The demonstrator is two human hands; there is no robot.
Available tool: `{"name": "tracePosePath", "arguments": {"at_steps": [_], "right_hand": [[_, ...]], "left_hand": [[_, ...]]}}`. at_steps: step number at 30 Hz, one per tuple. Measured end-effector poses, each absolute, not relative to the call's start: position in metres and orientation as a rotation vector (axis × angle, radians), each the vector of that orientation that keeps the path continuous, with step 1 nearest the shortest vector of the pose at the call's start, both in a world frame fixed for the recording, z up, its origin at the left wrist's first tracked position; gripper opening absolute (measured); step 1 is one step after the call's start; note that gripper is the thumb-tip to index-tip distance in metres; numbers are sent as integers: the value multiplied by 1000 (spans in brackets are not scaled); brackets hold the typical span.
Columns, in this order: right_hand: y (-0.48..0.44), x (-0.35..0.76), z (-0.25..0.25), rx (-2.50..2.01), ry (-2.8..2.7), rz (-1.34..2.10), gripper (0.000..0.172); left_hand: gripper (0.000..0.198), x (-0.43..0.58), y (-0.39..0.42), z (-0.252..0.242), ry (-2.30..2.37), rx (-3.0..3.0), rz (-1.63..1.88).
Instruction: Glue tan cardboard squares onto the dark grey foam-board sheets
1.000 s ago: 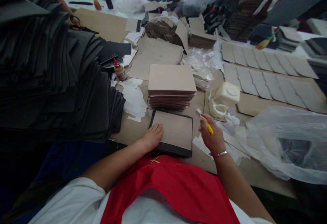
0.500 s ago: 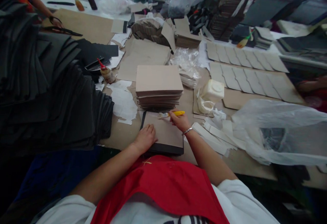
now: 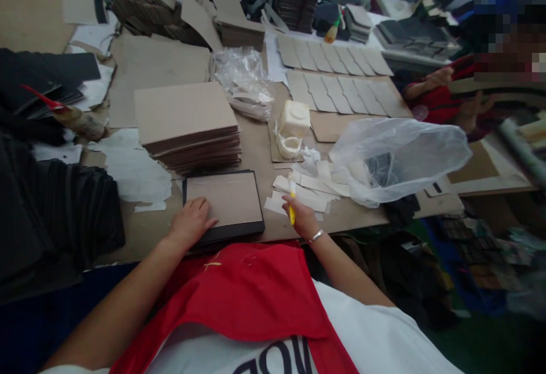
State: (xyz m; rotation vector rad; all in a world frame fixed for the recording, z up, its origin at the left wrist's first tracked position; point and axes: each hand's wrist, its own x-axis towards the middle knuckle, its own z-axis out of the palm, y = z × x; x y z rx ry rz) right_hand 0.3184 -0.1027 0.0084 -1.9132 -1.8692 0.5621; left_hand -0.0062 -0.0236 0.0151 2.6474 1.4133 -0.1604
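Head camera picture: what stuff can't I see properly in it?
All in the head view:
Tan board: lower left corner, hidden under the left hand.
Brush: part of its handle, covered by the right hand.
Dark thing: too blurred to name through the cloudy plastic bag.
Shirt lettering: cut off by the bottom edge.
Black sheets: cut off by the left edge.

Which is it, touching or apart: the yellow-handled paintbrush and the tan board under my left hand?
Apart: the head view shows paper scraps and table between the paintbrush and tan board.
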Motion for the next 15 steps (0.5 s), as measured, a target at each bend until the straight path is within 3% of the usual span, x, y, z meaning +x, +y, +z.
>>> {"name": "tracePosePath", "arguments": {"at_steps": [3,7,15], "right_hand": [[-120,313,-29,-1875,-2169,249,22],[-123,313,-63,-1873,-2170,32,21],[-113,318,-37,-1677,-1822,268,15]], "left_hand": [[39,-1,-22,23,1430,2634,-215],[41,5,-26,29,1482,2617,-201],[42,50,-37,36,1215,2364,383]]}}
